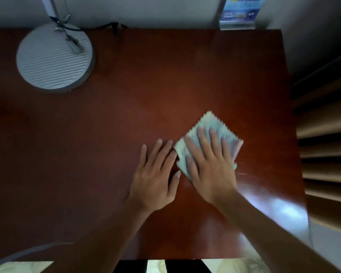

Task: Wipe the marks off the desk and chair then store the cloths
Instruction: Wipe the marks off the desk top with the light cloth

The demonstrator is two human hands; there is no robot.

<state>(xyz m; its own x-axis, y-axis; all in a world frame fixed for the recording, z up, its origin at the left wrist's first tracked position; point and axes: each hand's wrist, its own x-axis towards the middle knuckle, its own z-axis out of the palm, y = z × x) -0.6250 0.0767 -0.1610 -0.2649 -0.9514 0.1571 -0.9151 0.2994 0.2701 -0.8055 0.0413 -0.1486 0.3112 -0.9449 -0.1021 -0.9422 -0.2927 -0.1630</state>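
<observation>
Right hand [209, 166] flat, fingers straight, pressing folded cloth [220, 129] onto desk [126, 115]. Left hand [156, 174] beside cloth, open, palm down, holding nothing.

A plain grey wall [165, 10] runs behind. Against it stand a round ribbed silver lamp base [54, 58] with a black cord [98, 26], and a blue leaflet in a clear stand [238, 14]. Wooden slats [327, 154] line the right side; pale floor [18, 266] shows below.

Left hand [156, 174] flat, fingers straight and spread; right hand [209, 164] flat, fingers extended, pressing down, blurred.
</observation>
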